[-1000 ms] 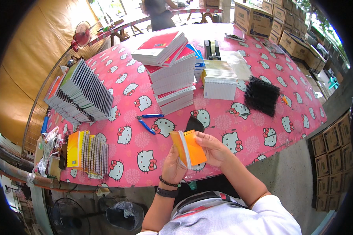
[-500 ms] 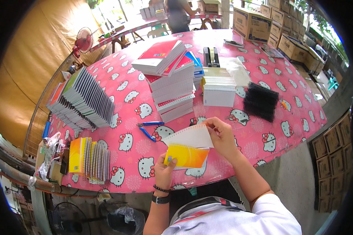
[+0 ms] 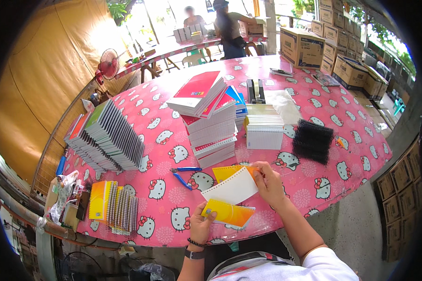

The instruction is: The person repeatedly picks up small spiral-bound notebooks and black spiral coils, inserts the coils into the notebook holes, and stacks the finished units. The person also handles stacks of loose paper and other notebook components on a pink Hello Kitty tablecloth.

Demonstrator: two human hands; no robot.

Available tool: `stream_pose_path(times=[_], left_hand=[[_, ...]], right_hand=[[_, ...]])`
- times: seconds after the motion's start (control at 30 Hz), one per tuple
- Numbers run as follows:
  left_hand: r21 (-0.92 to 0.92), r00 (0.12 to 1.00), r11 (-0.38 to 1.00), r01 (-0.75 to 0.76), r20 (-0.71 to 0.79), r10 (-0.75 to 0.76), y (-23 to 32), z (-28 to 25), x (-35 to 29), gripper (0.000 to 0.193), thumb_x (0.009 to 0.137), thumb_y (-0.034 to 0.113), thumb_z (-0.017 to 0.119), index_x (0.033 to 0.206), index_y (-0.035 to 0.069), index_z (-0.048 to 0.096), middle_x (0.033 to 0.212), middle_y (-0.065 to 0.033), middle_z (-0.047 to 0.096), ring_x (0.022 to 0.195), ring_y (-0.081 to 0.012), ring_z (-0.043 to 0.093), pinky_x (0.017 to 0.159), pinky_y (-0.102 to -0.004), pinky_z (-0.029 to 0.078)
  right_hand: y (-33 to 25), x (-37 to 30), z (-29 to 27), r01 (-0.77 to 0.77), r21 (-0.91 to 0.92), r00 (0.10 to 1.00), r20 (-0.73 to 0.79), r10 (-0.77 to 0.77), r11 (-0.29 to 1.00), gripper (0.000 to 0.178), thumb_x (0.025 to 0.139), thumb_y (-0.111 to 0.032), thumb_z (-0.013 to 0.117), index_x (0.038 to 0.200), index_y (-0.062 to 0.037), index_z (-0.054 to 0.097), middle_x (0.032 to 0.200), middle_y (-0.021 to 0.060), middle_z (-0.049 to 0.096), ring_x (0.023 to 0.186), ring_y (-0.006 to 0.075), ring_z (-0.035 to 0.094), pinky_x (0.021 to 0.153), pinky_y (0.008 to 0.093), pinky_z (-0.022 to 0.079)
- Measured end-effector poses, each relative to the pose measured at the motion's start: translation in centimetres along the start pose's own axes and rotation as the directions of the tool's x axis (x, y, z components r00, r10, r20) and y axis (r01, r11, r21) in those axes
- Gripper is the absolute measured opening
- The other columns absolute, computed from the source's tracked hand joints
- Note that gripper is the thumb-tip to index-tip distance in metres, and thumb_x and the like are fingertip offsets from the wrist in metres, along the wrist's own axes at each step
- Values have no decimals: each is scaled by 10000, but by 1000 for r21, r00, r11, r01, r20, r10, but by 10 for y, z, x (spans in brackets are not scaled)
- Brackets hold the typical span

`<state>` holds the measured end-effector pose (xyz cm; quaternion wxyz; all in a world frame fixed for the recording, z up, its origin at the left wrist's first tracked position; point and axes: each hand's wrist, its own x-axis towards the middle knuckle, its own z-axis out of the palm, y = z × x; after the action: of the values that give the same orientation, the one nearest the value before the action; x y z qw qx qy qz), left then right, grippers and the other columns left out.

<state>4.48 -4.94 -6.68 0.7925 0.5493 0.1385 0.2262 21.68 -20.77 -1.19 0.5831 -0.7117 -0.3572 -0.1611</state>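
My left hand (image 3: 201,225) pinches a yellow-orange notebook cover (image 3: 232,214) at its left end, thumb on top; pages show beneath its edge. In my right hand (image 3: 269,183) are a white punched sheet (image 3: 230,187) and, behind it, another yellow punched cover (image 3: 224,173), gripped at their right end. The white sheet sits just above the cover in my left hand. Blue-handled pliers (image 3: 187,169) lie on the table left of the sheets. Beyond them rises a tall stack of red-covered punched books (image 3: 211,129).
A pink patterned table (image 3: 169,180) carries spiral notebooks (image 3: 115,136) at left, small yellow ones (image 3: 110,203) nearer, a white punched stack (image 3: 264,136), black binding coils (image 3: 312,141) and a tape dispenser (image 3: 256,91). Cartons (image 3: 302,48) stand far right. Two people are at the far table.
The view has tilted upward. A yellow cover now shows behind the white sheet in my right hand, and the sheet has turned steeper. My left hand still holds its cover.
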Motion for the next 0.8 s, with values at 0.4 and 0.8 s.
stream_pose_path(times=[0.4, 0.8], left_hand=[[201, 1000, 980, 4, 1, -4, -1, -44, -18, 242, 842, 32, 662, 1057, 43, 550, 895, -1, 587, 839, -75, 541, 750, -227, 452], [518, 964, 830, -206, -36, 262, 0, -1, -14, 412, 753, 60, 734, 1070, 45, 472, 1071, -103, 549, 992, -176, 530, 919, -327, 420]], right_hand=[[58, 40, -33, 70, -660, 941, -205, -269, 748, 451, 793, -131, 674, 1207, -27, 529, 1163, 163, 552, 1042, 290, 547, 892, 366, 423], [-27, -72, 25, -459, 397, 885, 281, 371, 795, 212, 873, -168, 662, 995, 4, 636, 839, 50, 661, 784, 104, 612, 708, 253, 495]])
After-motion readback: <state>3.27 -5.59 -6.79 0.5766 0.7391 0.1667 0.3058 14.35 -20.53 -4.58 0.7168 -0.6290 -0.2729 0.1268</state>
